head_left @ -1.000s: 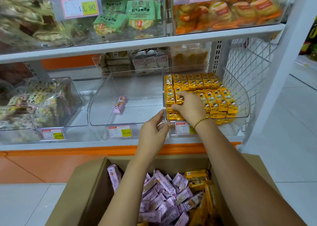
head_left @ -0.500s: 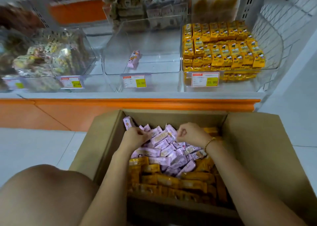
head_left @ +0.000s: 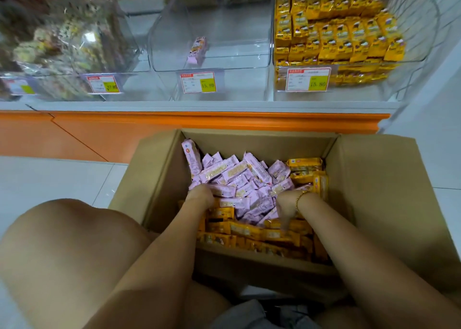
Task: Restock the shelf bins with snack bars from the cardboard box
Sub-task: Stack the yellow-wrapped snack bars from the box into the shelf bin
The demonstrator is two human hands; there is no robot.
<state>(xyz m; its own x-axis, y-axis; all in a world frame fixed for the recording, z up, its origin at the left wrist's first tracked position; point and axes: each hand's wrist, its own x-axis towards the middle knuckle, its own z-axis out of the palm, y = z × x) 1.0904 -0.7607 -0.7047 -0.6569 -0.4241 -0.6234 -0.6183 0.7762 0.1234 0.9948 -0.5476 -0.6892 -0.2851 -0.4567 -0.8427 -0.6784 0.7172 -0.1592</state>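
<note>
Since the earlier frame, both hands have dug deeper into the pink foil-wrapped snack bars (head_left: pixel 239 179) at the centre of the open brown cardboard box (head_left: pixel 374 179). The left hand (head_left: pixel 199 196) and right hand (head_left: pixel 287 202) are half buried, so I cannot tell either grip.

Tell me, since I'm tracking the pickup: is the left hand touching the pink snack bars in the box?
Touching. The head view shows the left hand dug into the pink snack bars, wrappers pressed against it.

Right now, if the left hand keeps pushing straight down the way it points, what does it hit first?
The left hand is already among the pink snack bars in the cardboard box, fingers buried. Going on, it would likely press into more pink bars; how deep the pile runs can't be seen.
</note>
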